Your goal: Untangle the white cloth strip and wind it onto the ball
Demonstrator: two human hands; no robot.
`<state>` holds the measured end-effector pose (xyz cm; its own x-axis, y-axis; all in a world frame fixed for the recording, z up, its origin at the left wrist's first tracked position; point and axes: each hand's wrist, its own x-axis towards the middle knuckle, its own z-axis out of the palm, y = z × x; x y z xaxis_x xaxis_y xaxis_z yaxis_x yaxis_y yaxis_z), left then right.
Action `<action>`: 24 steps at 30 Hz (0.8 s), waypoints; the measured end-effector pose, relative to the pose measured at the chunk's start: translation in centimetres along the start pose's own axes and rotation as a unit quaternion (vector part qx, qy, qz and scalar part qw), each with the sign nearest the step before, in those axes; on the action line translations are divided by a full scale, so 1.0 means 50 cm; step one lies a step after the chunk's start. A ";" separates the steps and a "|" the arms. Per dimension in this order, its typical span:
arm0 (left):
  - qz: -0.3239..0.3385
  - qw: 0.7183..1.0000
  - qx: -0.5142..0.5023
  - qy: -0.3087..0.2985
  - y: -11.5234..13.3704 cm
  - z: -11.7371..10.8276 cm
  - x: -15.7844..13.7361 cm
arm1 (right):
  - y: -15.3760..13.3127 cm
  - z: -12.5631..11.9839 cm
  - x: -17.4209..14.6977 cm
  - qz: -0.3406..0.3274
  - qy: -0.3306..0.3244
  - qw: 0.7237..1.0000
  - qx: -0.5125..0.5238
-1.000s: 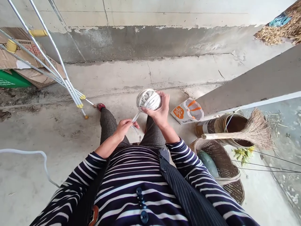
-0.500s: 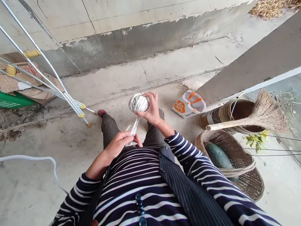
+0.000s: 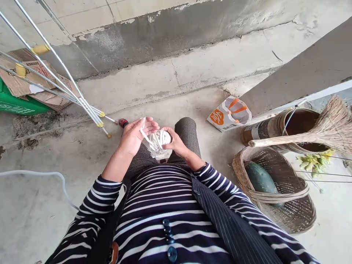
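A ball of white flat cord (image 3: pixel 158 144), wound in many turns, sits low in front of my body, above my lap. My right hand (image 3: pixel 176 145) is closed round its right side, thumb and fingers pressing on the windings. My left hand (image 3: pixel 133 137) is raised at the ball's left, palm turned inward. Between its thumb and forefinger runs a loose strand of the cord (image 3: pixel 145 135), which slants down to the ball. The other left fingers are stretched toward the ball's top. Part of the ball is hidden behind my right fingers.
Metal crutches (image 3: pixel 79 99) lean at the left before cardboard boxes (image 3: pixel 35 69) and a green crate (image 3: pixel 19 101). To the right are a paper bag (image 3: pixel 220 119), a bucket (image 3: pixel 277 128) with a straw broom (image 3: pixel 310 136) across it, and a wicker basket (image 3: pixel 242 168) holding a dark green melon (image 3: pixel 260 178).
My left hand has risen from below the ball to its left side, bringing the strand up. The ball and my right hand have come lower and closer to my body.
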<state>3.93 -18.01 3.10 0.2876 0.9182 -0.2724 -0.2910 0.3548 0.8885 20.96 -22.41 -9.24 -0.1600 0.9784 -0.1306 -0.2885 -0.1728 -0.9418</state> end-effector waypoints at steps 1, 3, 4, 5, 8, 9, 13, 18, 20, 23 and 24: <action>-0.004 1.000 0.002 0.009 -0.007 0.000 0.006 | -0.001 0.001 -0.007 0.015 -0.007 0.999 0.037; -0.018 0.999 0.008 0.024 -0.022 0.000 0.016 | -0.005 0.005 -0.021 0.040 -0.021 0.994 0.099; -0.028 0.999 0.008 0.030 -0.031 0.000 0.019 | -0.007 0.008 -0.027 0.049 -0.027 0.991 0.121; -0.038 0.999 0.003 0.035 -0.040 -0.001 0.022 | -0.008 0.011 -0.032 0.056 -0.034 0.988 0.138; -0.061 0.997 -0.014 0.038 -0.068 -0.007 0.024 | -0.003 0.020 -0.049 0.073 -0.046 0.982 0.170; -0.066 0.997 -0.017 0.038 -0.076 -0.009 0.022 | 0.001 0.023 -0.055 0.078 -0.048 0.980 0.178; -0.085 0.995 -0.017 0.041 -0.101 -0.017 0.010 | 0.019 0.034 -0.083 0.097 -0.039 0.973 0.205; -0.109 0.993 -0.037 0.022 -0.120 -0.024 -0.014 | 0.029 0.051 -0.113 0.119 -0.022 0.967 0.223; -0.116 0.992 -0.043 0.010 -0.123 -0.032 -0.020 | 0.027 0.055 -0.117 0.123 -0.004 0.972 0.201; -0.118 0.991 -0.061 -0.004 -0.121 -0.053 -0.015 | 0.021 0.058 -0.117 0.136 0.018 0.975 0.175; -0.114 0.991 -0.072 -0.001 -0.119 -0.062 -0.008 | 0.020 0.058 -0.116 0.142 0.021 0.975 0.172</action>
<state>2.72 -19.93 -3.21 0.3621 0.8115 -0.4586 -0.3451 0.5738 0.7428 18.86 -28.58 -8.51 -0.2435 0.8878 -0.3906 -0.5386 -0.4587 -0.7068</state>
